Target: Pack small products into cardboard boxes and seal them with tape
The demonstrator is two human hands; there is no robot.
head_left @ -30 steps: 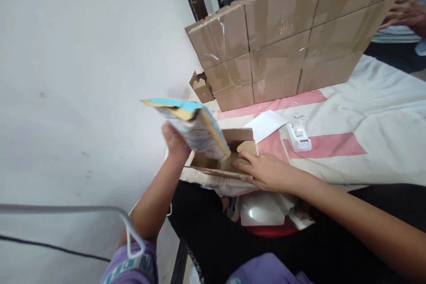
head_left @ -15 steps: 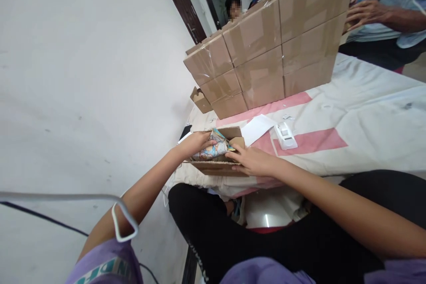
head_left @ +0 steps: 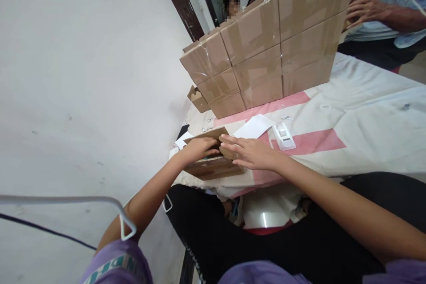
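Observation:
A small brown cardboard box (head_left: 213, 169) stands at the table's near edge with its top open. My left hand (head_left: 199, 149) reaches over its left end, fingers stretched out into the opening. Extended fingers of my right hand (head_left: 248, 151) lie against the flap at the box's right end. Neither hand is closed on anything visible. Inside the box, the colourful patterned packet is almost wholly hidden by my left hand and the walls.
Taped cardboard boxes (head_left: 256, 69) are stacked like a wall across the table. A white tape dispenser (head_left: 283, 136) and a white paper sheet (head_left: 254, 126) lie beyond my right hand. A small open carton (head_left: 199, 100) stands left of the stack. Another person's hands (head_left: 364, 11) touch the stack's right end.
The patterned packet has gone down into the box, out of sight. My right hand has shifted left onto the end flap, which now leans inward. The box has turned slightly.

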